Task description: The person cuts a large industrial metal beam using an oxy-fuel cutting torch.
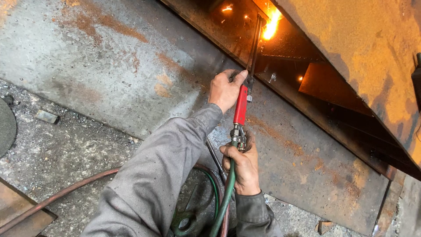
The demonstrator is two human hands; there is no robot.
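Far left, a dark round disc (pixel 6 126) pokes in at the frame edge, and a small grey metal offcut (pixel 46 116) lies on the gritty floor (pixel 66 149) just beyond it. Low down, a rusty plate corner (pixel 19 215) juts in, and a reddish hose (pixel 66 193) snakes across the grit toward the person. Above all that leans a big grey steel plate (pixel 114 57), blotched with rust.

Now the middle: the left hand (pixel 224 90), grey sleeve stretched out, is clenched round the top of the red handle of the cutting torch (pixel 241 103), thumb lying up along the tubes. The right hand (pixel 242 166) grips tight just under the brass fittings, wrapped around the green hose (pixel 223 197) where it feeds in. The torch's thin dark tubes run up and right to the flame (pixel 272 24), blazing orange against the dark steel edge, sparks (pixel 226 8) spitting to the left of it.

Right side, a rusty orange slab (pixel 368 48) overhangs the cut, with a brown plate (pixel 333 85) glowing in the shadow beneath.

The risk as I read it: both hands are bare and those sparks are flying, so a burn is very possible; the hoses loop close to the feet, so hot droppings could scorch them, or a snag could jerk the tip off line.

Packages, labels, signs: none to be seen anywhere.
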